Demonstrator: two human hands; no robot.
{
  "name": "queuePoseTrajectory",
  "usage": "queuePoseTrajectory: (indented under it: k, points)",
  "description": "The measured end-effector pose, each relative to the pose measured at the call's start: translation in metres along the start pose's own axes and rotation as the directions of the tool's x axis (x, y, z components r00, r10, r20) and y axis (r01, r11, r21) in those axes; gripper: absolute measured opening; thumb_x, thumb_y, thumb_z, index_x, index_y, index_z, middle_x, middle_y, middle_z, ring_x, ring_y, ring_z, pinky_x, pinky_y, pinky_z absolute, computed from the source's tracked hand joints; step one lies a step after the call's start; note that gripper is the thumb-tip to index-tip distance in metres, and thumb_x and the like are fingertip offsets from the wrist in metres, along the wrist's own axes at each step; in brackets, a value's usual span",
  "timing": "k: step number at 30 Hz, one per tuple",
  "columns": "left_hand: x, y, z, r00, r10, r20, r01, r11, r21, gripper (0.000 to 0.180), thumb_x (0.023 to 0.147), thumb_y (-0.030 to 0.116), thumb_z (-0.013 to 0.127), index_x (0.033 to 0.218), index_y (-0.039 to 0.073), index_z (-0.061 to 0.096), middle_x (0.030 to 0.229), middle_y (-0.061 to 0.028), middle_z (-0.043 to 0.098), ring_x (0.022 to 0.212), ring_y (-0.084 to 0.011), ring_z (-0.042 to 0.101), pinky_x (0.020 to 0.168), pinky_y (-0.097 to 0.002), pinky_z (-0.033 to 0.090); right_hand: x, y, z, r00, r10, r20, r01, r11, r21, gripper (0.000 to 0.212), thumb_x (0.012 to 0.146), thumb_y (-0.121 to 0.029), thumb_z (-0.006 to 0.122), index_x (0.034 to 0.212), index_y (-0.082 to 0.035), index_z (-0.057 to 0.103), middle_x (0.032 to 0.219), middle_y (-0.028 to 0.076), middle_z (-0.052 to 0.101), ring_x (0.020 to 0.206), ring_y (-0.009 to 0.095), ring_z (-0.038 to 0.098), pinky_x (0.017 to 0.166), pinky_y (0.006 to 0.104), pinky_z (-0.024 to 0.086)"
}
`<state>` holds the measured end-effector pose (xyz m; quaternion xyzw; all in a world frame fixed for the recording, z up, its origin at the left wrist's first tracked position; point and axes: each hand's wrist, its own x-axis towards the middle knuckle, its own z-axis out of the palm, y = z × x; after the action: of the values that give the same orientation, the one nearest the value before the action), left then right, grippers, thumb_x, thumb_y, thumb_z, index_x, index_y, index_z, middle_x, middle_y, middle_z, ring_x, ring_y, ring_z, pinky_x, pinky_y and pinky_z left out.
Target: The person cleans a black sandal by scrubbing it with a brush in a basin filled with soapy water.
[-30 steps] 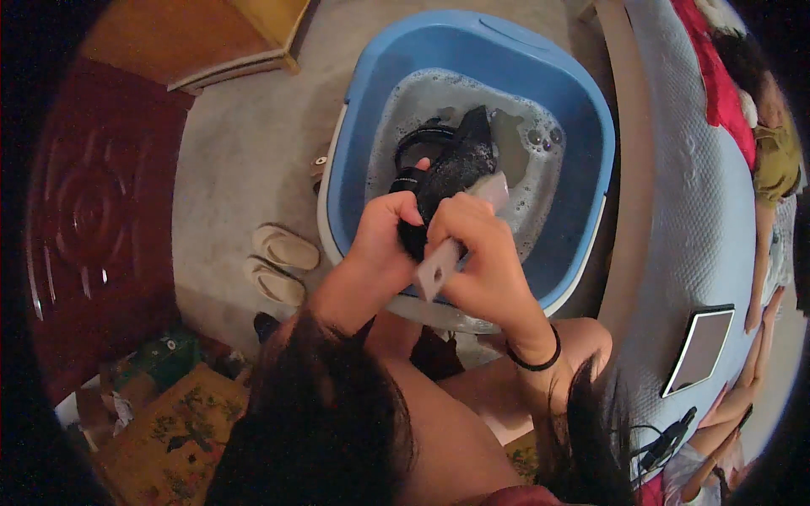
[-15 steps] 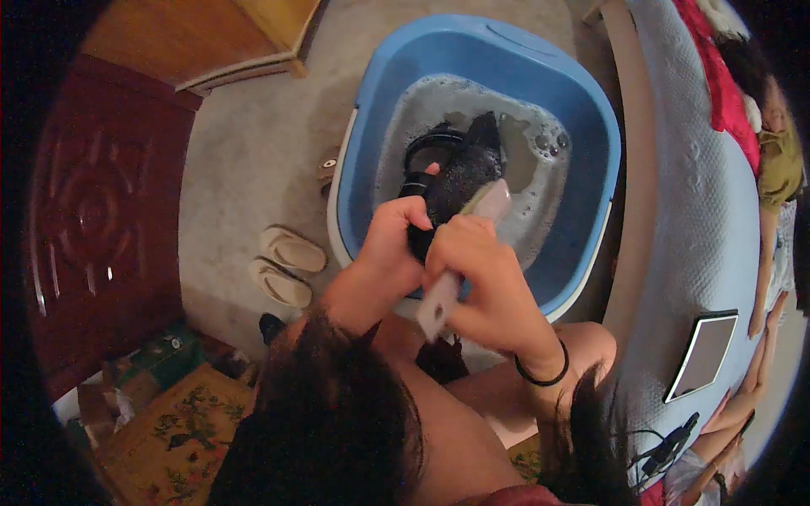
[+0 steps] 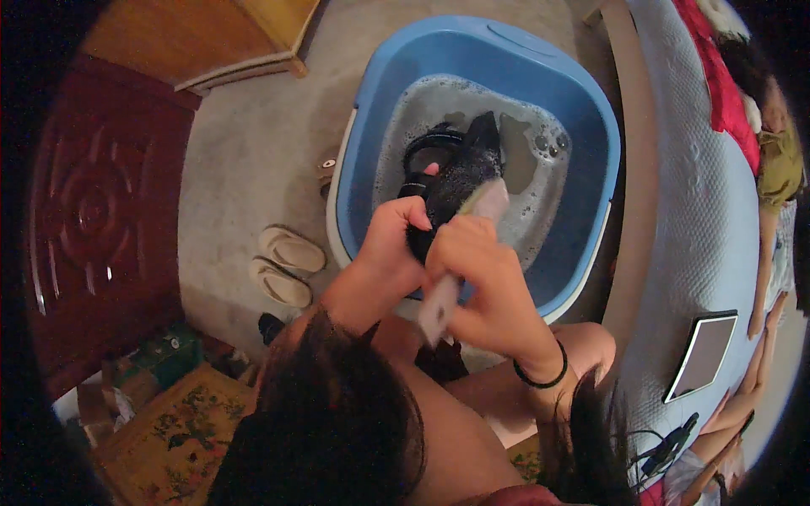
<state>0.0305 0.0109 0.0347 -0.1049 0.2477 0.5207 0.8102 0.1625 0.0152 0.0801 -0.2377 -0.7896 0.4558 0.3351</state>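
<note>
Black item (image 3: 462, 184): held right there inside the tub (image 3: 586, 185), over the suds (image 3: 540, 211), just ahead of both hands; its exact kind cannot be told.
Long axis: run away from the hands, the near end set by the left thumb, the narrow tip pointed at the far wall and leaned a little right.
Brush (image 3: 492, 199): laid along the item's lower right flank, leaned much the same way; bristles turned left toward the black, contact apparently made, though the very edge is hard to read.
Left hand (image 3: 390, 246): curled round the item's near end, thumb pressed on top; one fingertip is seen past the left edge, the other fingers are mostly hidden.
Right hand (image 3: 483, 274): wrapped tightly round the brush's handle, the holed end left poking out below the fist.
Nearer hand: the near end is taken by the left, the right flank is covered by the right; the two are brought close, and whether they touch cannot be told.
Strap (image 3: 439, 132): looped out on the item's left, at the water.
Room right: open suds, bounded by the tub's right wall.
Room ahead: foam again, left between tip and far wall.
Tight side: the near rim, crossed by the hands and forearms.
</note>
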Motion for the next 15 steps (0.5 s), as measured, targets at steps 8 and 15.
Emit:
queuePoseTrajectory:
  k: [8,15]
  points:
    - [0.005,-0.004,-0.004,0.996,0.054,-0.068,-0.051,0.997,0.052,0.058,0.058,0.0,0.039,0.113,0.015,0.042,0.108,-0.0144,0.051,0.095,-0.0305,0.051,0.088,-0.0416,0.041,-0.005,-0.039,-0.013,0.984,-0.103,0.146,0.081,0.986,0.146,0.017,0.062,-0.01,0.062,0.063,-0.008,0.046,0.065,0.003,0.049,0.063,0.023,0.048,0.064,0.0335,0.03]
    - [0.0,-0.001,0.004,0.999,0.03,-0.043,-0.029,0.999,0.027,0.058,0.058,0.0,0.039,0.114,0.014,0.042,0.106,-0.0139,0.052,0.094,-0.031,0.051,0.086,-0.0416,0.042,0.002,-0.025,-0.01,0.997,0.049,0.066,-0.053,0.997,0.064,0.015,0.057,-0.007,0.06,0.063,-0.008,0.046,0.064,0.004,0.047,0.062,0.024,0.045,0.064,0.0336,0.031]
